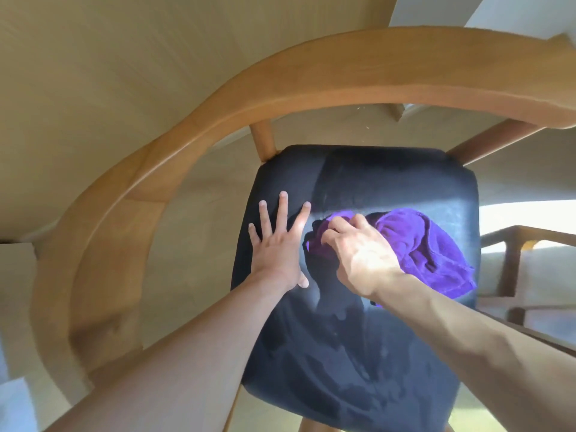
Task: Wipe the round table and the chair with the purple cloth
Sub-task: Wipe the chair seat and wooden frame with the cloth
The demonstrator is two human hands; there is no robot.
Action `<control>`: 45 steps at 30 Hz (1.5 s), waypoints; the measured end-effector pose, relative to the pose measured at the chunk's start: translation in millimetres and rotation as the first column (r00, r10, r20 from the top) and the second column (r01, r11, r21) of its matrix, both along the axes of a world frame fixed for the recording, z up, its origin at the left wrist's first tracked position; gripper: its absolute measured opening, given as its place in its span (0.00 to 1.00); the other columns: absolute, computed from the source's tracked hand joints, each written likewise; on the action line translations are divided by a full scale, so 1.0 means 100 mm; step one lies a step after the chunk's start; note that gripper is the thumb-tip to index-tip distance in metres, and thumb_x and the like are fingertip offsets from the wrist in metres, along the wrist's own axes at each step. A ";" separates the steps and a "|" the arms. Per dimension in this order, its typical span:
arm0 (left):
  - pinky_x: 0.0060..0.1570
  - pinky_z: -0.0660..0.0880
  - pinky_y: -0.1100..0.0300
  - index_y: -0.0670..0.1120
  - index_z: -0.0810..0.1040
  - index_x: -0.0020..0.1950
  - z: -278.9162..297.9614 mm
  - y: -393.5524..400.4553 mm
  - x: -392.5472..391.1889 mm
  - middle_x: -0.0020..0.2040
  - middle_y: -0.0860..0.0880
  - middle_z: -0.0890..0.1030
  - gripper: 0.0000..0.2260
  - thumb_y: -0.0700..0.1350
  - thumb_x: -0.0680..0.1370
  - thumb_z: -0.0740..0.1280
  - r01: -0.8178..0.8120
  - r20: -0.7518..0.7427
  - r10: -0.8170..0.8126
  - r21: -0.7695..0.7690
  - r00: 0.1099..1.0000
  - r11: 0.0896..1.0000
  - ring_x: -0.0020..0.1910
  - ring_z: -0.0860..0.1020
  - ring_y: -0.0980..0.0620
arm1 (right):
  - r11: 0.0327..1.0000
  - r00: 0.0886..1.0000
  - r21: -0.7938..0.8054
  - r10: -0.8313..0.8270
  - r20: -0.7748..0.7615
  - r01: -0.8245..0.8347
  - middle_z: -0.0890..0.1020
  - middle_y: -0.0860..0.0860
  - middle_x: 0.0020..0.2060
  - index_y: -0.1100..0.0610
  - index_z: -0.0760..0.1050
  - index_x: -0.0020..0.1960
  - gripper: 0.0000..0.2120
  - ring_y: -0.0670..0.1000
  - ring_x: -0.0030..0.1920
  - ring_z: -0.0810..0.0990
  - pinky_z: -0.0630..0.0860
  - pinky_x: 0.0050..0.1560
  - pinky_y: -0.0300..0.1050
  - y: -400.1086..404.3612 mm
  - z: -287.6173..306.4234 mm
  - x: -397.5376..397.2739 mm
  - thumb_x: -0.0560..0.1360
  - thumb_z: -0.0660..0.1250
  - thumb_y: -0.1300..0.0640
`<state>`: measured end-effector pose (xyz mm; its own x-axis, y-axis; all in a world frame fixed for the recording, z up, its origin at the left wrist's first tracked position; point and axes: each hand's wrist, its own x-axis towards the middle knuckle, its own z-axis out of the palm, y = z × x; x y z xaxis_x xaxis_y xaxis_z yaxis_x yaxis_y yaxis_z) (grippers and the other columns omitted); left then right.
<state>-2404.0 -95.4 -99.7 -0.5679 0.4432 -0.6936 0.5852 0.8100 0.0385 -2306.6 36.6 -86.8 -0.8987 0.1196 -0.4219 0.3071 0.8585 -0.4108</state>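
I look straight down on a chair with a dark blue padded seat (374, 182) and a curved wooden back rail (280, 85). The purple cloth (427, 251) lies bunched on the right half of the seat. My right hand (358, 257) grips the cloth's left end and presses it onto the seat. My left hand (277, 241) lies flat on the seat's left side, fingers spread, holding nothing. Damp streaks darken the near part of the seat. The round table is out of view.
Pale wooden floor (109, 73) surrounds the chair. The wooden frame of another piece of furniture (511, 254) stands at the right, in bright sunlight. A white object (15, 406) shows at the bottom left corner.
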 end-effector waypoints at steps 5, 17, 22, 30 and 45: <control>0.78 0.46 0.32 0.62 0.34 0.81 0.00 0.04 0.01 0.78 0.50 0.23 0.69 0.50 0.61 0.86 -0.008 -0.005 0.008 0.004 1.000 1.000 0.79 0.29 0.35 | 0.847 0.830 -0.167 -0.529 -0.175 0.504 0.77 0.54 0.53 0.54 0.82 0.55 0.18 0.60 0.55 0.74 0.75 0.53 0.50 0.47 0.11 -0.35 0.66 0.69 0.66; 0.79 0.47 0.33 0.62 0.34 0.81 0.01 0.02 -0.01 0.78 0.51 0.22 0.68 0.52 0.62 0.86 0.005 -0.005 -0.005 0.011 1.000 1.000 0.79 0.29 0.36 | 0.991 0.990 0.048 0.124 0.066 -0.128 0.72 0.48 0.56 0.48 0.77 0.59 0.13 0.56 0.57 0.69 0.71 0.52 0.48 0.11 -0.01 -0.21 0.76 0.63 0.57; 0.78 0.47 0.32 0.61 0.34 0.81 0.01 0.04 0.00 0.78 0.49 0.23 0.69 0.52 0.61 0.86 0.007 -0.001 -0.007 -0.002 1.000 1.000 0.79 0.29 0.35 | 0.871 0.889 -0.228 -0.456 -0.045 0.435 0.80 0.49 0.49 0.49 0.83 0.51 0.15 0.55 0.54 0.77 0.76 0.51 0.47 0.56 0.16 -0.55 0.71 0.63 0.60; 0.77 0.45 0.30 0.59 0.30 0.81 0.02 0.04 -0.01 0.76 0.47 0.20 0.70 0.51 0.62 0.86 0.036 0.039 -0.036 -0.003 0.999 0.999 0.78 0.27 0.33 | 0.923 0.925 0.066 -0.380 0.000 0.379 0.68 0.56 0.67 0.49 0.69 0.72 0.30 0.64 0.67 0.65 0.63 0.70 0.57 0.58 -0.21 -1.17 0.70 0.65 0.59; 0.81 0.46 0.39 0.53 0.25 0.79 0.05 0.05 0.06 0.79 0.42 0.25 0.74 0.52 0.60 0.87 -0.072 -0.045 0.073 0.012 0.996 0.997 0.80 0.32 0.35 | 0.840 0.842 -0.232 -0.526 -0.119 0.491 0.72 0.54 0.57 0.55 0.78 0.57 0.14 0.60 0.59 0.71 0.71 0.59 0.47 0.77 0.06 -1.02 0.73 0.61 0.61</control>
<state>-2398.5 -90.2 -95.0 -0.6296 0.4071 -0.6617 0.5265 0.8499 0.0220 -2409.0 113.5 -81.0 -0.7918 0.5154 -0.3278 0.5892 0.5032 -0.6321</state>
